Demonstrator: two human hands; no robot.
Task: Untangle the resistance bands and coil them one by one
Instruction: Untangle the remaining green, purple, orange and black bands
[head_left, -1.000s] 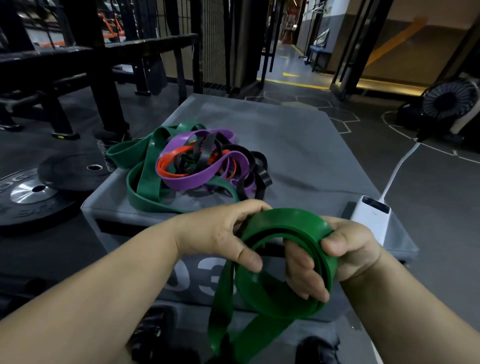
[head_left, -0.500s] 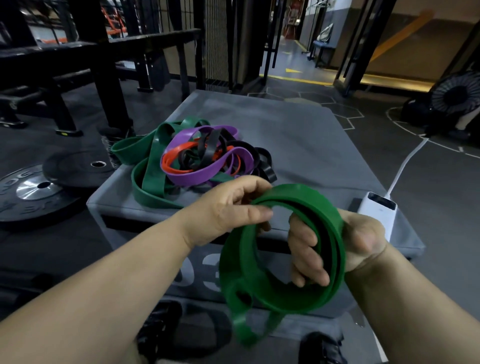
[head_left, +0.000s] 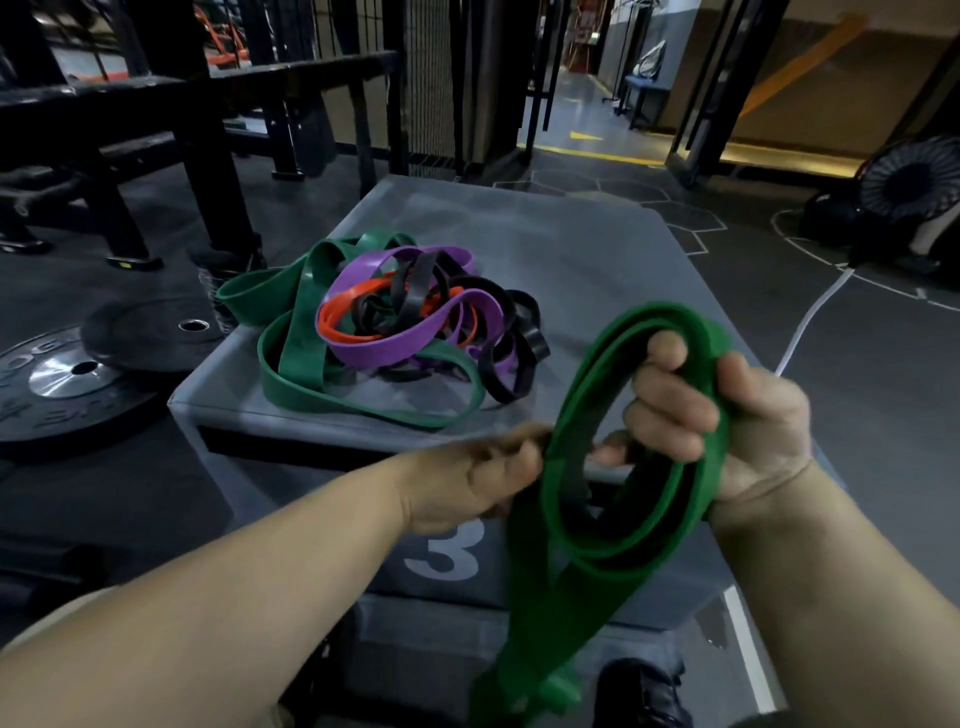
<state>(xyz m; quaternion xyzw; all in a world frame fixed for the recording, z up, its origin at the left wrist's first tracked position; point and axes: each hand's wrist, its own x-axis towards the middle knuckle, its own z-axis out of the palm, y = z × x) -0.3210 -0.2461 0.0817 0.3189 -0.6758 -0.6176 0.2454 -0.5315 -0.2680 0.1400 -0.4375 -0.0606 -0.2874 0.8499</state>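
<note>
A wide green resistance band (head_left: 613, 519) is wound in several loops in front of me, its loose tail hanging down toward the floor. My right hand (head_left: 727, 415) grips the top right of the coil, fingers curled through the loops. My left hand (head_left: 467, 483) grips the coil's left side, blurred. On the grey padded box (head_left: 571, 244) lies a tangled pile: another green band (head_left: 301, 338), a purple band (head_left: 415, 343), an orange band (head_left: 343, 322) and black bands (head_left: 509, 353) woven through each other.
Black weight plates (head_left: 67, 384) lie on the floor at the left beside a dark rack frame (head_left: 208, 156). A floor fan (head_left: 909, 182) stands far right with a white cable (head_left: 810, 317) running toward the box. A shoe (head_left: 639, 691) shows below.
My left hand dropped from the top of the coil to its lower left side. The right hand lifted the coil and tilted it. The white power bank is now hidden behind my right hand.
</note>
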